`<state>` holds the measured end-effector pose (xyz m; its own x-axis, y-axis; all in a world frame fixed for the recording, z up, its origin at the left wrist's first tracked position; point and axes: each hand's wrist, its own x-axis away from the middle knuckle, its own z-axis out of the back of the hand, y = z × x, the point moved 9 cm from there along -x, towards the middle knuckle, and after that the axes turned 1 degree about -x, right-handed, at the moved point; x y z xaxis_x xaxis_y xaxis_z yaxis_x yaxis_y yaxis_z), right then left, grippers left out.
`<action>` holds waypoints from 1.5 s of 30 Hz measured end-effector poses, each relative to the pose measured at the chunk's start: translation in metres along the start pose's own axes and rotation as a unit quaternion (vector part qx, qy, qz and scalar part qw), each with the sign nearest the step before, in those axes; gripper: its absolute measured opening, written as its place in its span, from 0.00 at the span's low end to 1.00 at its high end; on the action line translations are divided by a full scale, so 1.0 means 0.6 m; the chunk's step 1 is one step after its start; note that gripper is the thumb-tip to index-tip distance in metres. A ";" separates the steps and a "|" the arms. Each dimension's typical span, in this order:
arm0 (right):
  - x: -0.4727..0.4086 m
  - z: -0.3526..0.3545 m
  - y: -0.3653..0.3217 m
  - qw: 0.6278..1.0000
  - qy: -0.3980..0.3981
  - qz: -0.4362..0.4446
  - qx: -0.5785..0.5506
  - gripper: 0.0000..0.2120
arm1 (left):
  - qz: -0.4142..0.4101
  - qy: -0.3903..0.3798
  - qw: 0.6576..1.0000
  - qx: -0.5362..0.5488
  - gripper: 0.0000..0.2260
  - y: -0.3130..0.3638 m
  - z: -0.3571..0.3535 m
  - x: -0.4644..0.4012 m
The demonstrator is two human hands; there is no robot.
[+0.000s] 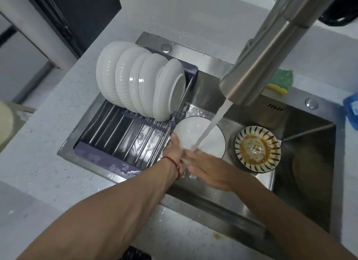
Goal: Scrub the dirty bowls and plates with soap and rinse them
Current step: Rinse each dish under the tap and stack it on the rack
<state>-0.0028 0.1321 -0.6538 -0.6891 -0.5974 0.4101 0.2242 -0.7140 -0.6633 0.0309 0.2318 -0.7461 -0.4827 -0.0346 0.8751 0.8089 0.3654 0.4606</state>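
Note:
A white plate (209,131) with a dark rim is tilted in the steel sink (308,143) under water running from the faucet (267,54). My left hand (174,151) grips the plate's left edge, thumb on its face. My right hand (207,168) lies flat against the plate's lower edge with straight fingers, and the stream hits them. To the right a striped bowl (257,149) with brown residue sits in the sink. Several clean white bowls (139,79) stand on edge in the drying rack (120,131).
A green and yellow sponge (280,81) lies on the sink's back ledge. A blue packet (351,112) sits at the right edge. Grey countertop (48,124) surrounds the sink, with a brown stain near the front rim.

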 end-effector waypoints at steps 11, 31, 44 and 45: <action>-0.075 0.041 0.059 0.979 0.108 -0.136 0.107 0.26 | 0.006 -0.076 0.997 -0.018 0.30 -0.005 -0.053 0.038; 0.044 0.044 0.070 0.827 0.394 -0.283 -0.283 0.11 | -0.132 -0.063 0.947 -0.285 0.20 0.064 -0.116 0.093; 0.090 -0.012 0.153 0.513 0.380 -0.327 -0.697 0.14 | 0.043 -0.071 0.977 -0.198 0.39 0.046 -0.050 0.080; 0.092 -0.015 0.159 0.524 0.387 -0.352 -0.673 0.16 | 0.044 -0.079 0.978 -0.190 0.36 0.048 -0.059 0.091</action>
<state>-0.0256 0.0344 -0.6996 -0.4653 0.3386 0.8178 -0.6023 0.5560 -0.5729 0.0397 0.2076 -0.6798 -0.4270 0.1367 0.8939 0.9016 -0.0117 0.4325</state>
